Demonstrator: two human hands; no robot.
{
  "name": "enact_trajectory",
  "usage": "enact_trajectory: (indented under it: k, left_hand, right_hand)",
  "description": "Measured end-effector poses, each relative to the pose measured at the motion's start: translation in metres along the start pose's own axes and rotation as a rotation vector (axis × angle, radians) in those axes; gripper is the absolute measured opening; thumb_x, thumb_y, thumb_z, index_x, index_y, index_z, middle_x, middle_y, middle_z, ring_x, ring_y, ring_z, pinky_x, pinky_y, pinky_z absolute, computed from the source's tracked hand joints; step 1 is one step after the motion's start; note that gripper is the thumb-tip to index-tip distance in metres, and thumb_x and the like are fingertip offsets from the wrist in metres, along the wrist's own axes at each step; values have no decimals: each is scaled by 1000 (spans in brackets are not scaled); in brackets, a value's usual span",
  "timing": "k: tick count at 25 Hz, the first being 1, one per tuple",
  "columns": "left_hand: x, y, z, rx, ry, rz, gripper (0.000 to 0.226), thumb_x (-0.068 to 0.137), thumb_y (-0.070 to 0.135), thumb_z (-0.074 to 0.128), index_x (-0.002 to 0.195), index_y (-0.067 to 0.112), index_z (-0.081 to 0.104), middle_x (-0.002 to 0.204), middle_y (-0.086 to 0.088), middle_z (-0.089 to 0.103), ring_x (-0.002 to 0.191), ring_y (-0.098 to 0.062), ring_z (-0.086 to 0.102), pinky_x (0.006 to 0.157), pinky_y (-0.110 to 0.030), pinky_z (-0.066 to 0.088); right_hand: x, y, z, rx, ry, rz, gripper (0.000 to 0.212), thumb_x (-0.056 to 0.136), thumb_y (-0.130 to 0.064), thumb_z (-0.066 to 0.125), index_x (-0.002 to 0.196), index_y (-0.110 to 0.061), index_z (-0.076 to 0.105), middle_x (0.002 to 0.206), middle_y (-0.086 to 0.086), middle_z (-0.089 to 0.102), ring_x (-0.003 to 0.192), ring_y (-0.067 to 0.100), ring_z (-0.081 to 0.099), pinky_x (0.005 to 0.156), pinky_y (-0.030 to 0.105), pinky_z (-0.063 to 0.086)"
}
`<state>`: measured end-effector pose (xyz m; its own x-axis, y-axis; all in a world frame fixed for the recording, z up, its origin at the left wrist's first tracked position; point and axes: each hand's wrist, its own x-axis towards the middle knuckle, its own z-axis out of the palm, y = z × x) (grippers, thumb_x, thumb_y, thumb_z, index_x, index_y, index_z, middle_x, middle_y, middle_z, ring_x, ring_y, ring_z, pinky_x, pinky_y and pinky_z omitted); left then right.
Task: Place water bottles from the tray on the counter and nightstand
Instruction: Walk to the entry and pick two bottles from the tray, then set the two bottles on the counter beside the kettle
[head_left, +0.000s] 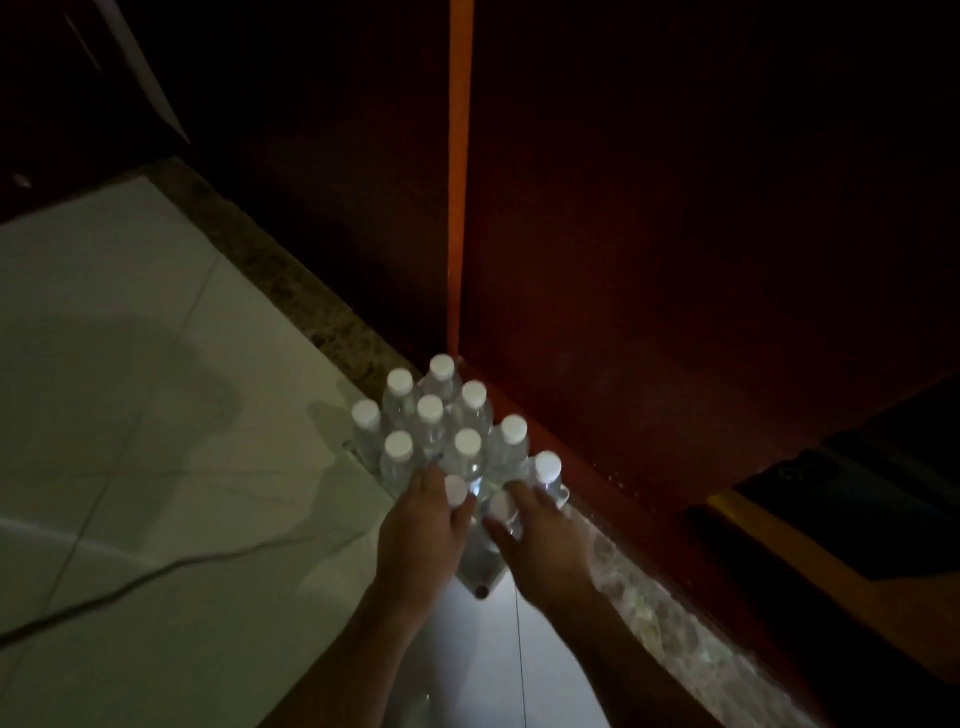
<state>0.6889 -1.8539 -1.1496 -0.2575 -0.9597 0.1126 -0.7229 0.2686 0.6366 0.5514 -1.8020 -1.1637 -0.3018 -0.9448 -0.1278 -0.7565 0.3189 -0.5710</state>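
Observation:
Several clear water bottles (430, 415) with white caps stand packed together on a pale tray (480, 569) that rests on the tiled floor against a dark wooden cabinet. My left hand (423, 525) is wrapped around the nearest left bottle (456, 490), with its cap showing between my fingers. Beside it, my right hand (540, 535) closes around another bottle (501, 505) at the tray's near edge. The light is dim and the bottle bodies are hard to make out.
A dark red-brown cabinet (675, 234) with an orange vertical strip (460, 156) rises behind the tray. A speckled stone skirting (322, 306) runs along its base. A thin cable (156, 566) lies across the pale floor tiles on the left. Dark fabric (857, 499) sits at right.

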Motion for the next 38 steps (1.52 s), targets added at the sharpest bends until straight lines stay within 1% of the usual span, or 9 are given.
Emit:
enact_trajectory:
  k: [3, 6, 10, 15, 18, 22, 25, 29, 38]
  left_hand:
    - [7, 34, -51, 21, 52, -51, 27, 81, 35, 78, 92, 13, 67, 78, -2, 73, 65, -16, 70, 54, -14, 38]
    - [21, 91, -150, 51, 151, 66, 25, 78, 32, 81, 85, 10, 71, 74, -3, 73, 63, -19, 68, 55, -19, 42]
    - [54, 233, -326, -55, 355, 168, 26, 77, 30, 81, 88, 8, 73, 85, -5, 74, 81, -14, 61, 66, -25, 48]
    - [116, 443, -578, -501, 354, 218, 21, 74, 27, 84, 90, 28, 71, 109, 6, 57, 99, -2, 60, 79, -13, 49]
    - [134, 562, -718, -739, 321, 313, 23, 76, 28, 79, 95, 19, 71, 100, 0, 69, 95, -9, 67, 80, -18, 52]
    - [129, 686, -843, -992, 212, 372, 19, 85, 36, 68, 94, 19, 67, 88, -4, 75, 83, -27, 74, 73, -33, 60]
    - [126, 744, -895, -1119, 97, 382, 12, 92, 32, 65, 87, 21, 66, 76, -3, 72, 66, -29, 70, 58, -35, 58]
    - [119, 792, -926, -1232, -296, 333, 25, 91, 40, 65, 82, 16, 62, 74, -8, 68, 59, -28, 68, 51, -33, 56]
    - [99, 879, -912, -1349, -968, 495, 36, 92, 47, 54, 81, 15, 64, 73, -6, 66, 56, -25, 65, 57, -35, 56]
  right_hand:
    - [0, -29, -33, -35, -35, -51, 37, 87, -50, 64, 117, -29, 60, 110, -5, 66, 100, 16, 64, 79, 31, 51]
    - [-13, -93, -123, 127, 170, -83, 40, 80, -51, 72, 109, -23, 70, 103, -3, 66, 92, 19, 64, 75, 33, 52]
    - [-31, -240, -314, 321, 368, -260, 29, 82, -51, 64, 96, -25, 66, 94, -14, 61, 89, 14, 61, 79, 41, 51]
    - [-58, -437, -584, 672, 372, -413, 13, 87, -45, 65, 97, -39, 58, 99, -16, 67, 90, 9, 68, 71, 22, 53]
    - [-83, -540, -744, 822, 401, -483, 13, 85, -46, 62, 97, -42, 61, 95, -15, 71, 86, 2, 69, 69, 15, 52]
    - [-134, -632, -896, 949, 484, -524, 20, 87, -55, 57, 91, -37, 64, 91, 7, 71, 86, 31, 71, 78, 47, 59]
    - [-172, -663, -964, 1060, 459, -502, 25, 89, -52, 59, 84, -28, 66, 86, 13, 66, 78, 35, 65, 81, 59, 56]
    - [-212, -672, -1015, 1127, 382, -524, 34, 92, -48, 58, 91, -14, 59, 82, 13, 61, 71, 31, 59, 59, 37, 57]
    - [-294, -640, -1069, 1204, 513, -410, 47, 83, -55, 59, 98, -10, 57, 75, 7, 67, 60, 24, 66, 60, 36, 56]
